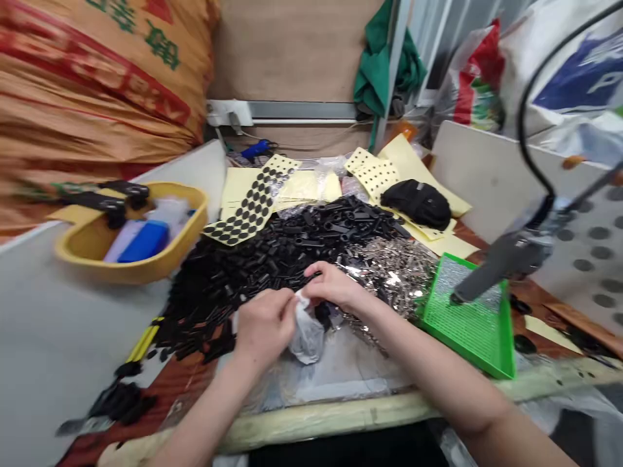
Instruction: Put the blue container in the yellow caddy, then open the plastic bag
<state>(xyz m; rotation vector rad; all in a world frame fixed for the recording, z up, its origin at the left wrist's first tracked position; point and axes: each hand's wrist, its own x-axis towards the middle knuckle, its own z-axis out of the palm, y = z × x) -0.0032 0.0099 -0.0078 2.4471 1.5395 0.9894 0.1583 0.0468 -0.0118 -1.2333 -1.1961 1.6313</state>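
From the head camera, the person's left hand (pixel 263 327) and right hand (pixel 335 285) are together over the middle of the bench, both clamped on the gathered top of a small white plastic bag (pixel 307 334). The bag bulges just below their grip, in front of a wide heap of small black rubber tubes (pixel 272 275), and sits over a clear plastic sheet (pixel 331 383). Touching the heap on its right lies a spread of small silver metal parts (pixel 392 275). Further right sits a green plastic mesh tray (pixel 467 324), with a black cylindrical tool (pixel 501 269) on a gooseneck arm hanging over it. Behind the heap lie 2 yellow-backed sheets of round black adhesive dots (pixel 250 201), the second (pixel 372 172) near a black zip pouch (pixel 416 204). To the left, a yellow plastic basin (pixel 131 269) holds a blue bottle (pixel 143 241), with black pieces lying across its rim. A large woven sack (pixel 87 84), printed in red and green, rises behind the basin.
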